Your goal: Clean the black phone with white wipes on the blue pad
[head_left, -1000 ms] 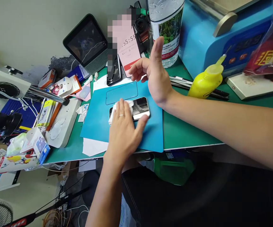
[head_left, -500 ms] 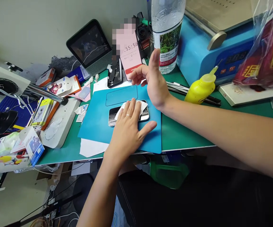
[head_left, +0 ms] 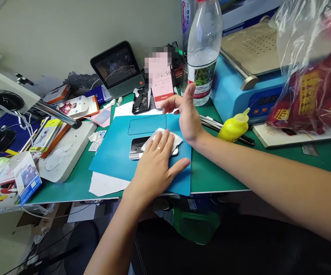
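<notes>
Since the earlier frame, my left hand (head_left: 155, 164) has slid the cloth (head_left: 162, 138) toward the phone's (head_left: 138, 147) right end. Left hand: flat, fingers spread, pressing the cloth on the phone, which lies on the blue mat (head_left: 110, 160) on the desk (head_left: 219, 172). Right hand (head_left: 186, 112): open, empty, edge-on above the mat. Yellow bottle (head_left: 234, 128): right of the mat.
</notes>
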A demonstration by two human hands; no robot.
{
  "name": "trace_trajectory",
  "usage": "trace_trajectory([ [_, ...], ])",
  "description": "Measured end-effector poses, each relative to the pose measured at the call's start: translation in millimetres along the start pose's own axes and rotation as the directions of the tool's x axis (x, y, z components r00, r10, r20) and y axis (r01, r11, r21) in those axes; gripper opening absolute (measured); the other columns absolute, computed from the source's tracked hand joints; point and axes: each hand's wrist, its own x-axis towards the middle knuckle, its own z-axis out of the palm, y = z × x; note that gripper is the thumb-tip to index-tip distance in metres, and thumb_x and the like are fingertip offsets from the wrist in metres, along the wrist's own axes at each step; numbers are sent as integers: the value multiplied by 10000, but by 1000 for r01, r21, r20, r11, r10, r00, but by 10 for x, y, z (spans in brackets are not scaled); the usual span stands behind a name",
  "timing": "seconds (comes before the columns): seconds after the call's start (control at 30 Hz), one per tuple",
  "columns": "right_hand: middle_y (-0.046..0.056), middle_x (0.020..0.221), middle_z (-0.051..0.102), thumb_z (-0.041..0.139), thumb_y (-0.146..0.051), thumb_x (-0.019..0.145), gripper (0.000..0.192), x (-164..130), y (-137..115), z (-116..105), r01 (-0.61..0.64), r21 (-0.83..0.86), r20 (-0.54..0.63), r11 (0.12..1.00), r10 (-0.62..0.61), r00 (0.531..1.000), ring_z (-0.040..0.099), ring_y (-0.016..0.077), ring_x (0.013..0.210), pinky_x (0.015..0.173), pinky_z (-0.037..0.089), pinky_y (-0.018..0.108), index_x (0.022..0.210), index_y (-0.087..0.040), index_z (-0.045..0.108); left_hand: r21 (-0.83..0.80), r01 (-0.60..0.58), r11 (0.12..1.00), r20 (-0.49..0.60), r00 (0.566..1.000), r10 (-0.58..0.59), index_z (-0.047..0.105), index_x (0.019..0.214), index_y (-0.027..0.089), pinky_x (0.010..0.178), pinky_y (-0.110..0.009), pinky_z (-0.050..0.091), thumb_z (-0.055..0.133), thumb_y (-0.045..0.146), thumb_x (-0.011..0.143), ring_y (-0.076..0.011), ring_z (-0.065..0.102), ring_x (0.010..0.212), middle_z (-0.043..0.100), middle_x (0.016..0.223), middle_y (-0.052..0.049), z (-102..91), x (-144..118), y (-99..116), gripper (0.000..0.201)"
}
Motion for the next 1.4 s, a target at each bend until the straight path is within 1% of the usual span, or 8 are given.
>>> trace_trajectory([
  [0.2, 44, 754, 679, -27, -828, 925, 951, 28, -31, 38, -27, 23, -54, 999, 28, 998, 648, 149, 792, 879, 491, 328, 727, -218, 676, -58, -112, 992, 33, 993, 114, 311, 1644, 129, 1348, -455, 139, 359, 634, 1070, -245, 114, 1646, 225, 1749, -96, -45, 69, 18, 765],
  [0.47, 42, 795, 695, 6, -739, 1007, 908, 11, 1, 27, 1, -27, -49, 1000, -2, 999, 639, 158, 821, 903, 466, 357, 782, -218, 716, -105, 169, 980, 70, 984, -162, 218, 1677, 158, 1346, -489, 110, 186, 588, 1105, -221, 80, 1646, 137, 1759, -52, -123, -341, -563, 716],
  [0.7, 45, 820, 684, 71, -650, 1058, 799, -32, 40, 41, 69, -99, 12, 993, -68, 998, 636, 168, 844, 902, 473, 377, 803, -221, 695, -55, 168, 984, 1, 986, -168, 224, 1667, 86, 1338, -516, 140, 215, 638, 1086, -284, 75, 1644, 136, 1758, -123, -76, -273, -523, 802],
  [0.9, 58, 959, 681, 449, -361, 1031, 329, -193, -316, 9, 444, -380, 329, 812, -330, 885, 600, 218, 1025, 1003, 453, 417, 785, -236, 628, -118, -94, 989, -22, 996, 92, 361, 1629, 157, 1312, -565, 241, 294, 680, 1061, -328, 223, 1619, 325, 1713, -119, -29, -107, -379, 775],
  [1.07, 44, 1207, 708, 490, -248, 997, 232, -687, -940, 23, 471, -382, 588, 795, -184, 788, 630, 256, 1192, 1032, 511, 455, 894, -298, 691, -164, -198, 966, -155, 973, 173, 406, 1593, 138, 1319, -527, 252, 485, 501, 1056, -335, 278, 1601, 399, 1677, -147, -43, -31, -85, 653],
  [1.17, 38, 1185, 730, 560, -198, 937, 254, -1024, -905, -228, 486, -430, 636, 761, -128, 761, 681, 273, 1154, 924, 590, 463, 1057, -388, 680, -71, -93, 993, -108, 991, 85, 381, 1590, 39, 1317, -509, 265, 448, 578, 1057, -361, 248, 1607, 319, 1699, -214, -1, -137, -94, 761],
  [1.27, 43, 1258, 709, 618, -258, 936, 315, -1151, -615, -451, 427, -612, 512, 666, -77, 855, 688, 289, 1194, 984, 597, 492, 1200, -427, 647, 29, 139, 990, -141, 981, -134, 352, 1569, -80, 1284, -605, 286, 402, 732, 1000, -463, 214, 1592, 277, 1674, -324, 71, -313, -147, 993],
  [1.4, 104, 1645, 453, 628, -413, 973, 743, -971, -422, -490, 363, -749, 476, 554, 68, 877, 444, 356, 1517, 1175, 469, 590, 1633, -372, 289, 91, 253, 963, -194, 953, -232, 318, 1574, -116, 1251, -626, 331, 308, 796, 976, -484, 222, 1582, 261, 1661, -361, 149, -468, -175, 1090],
])
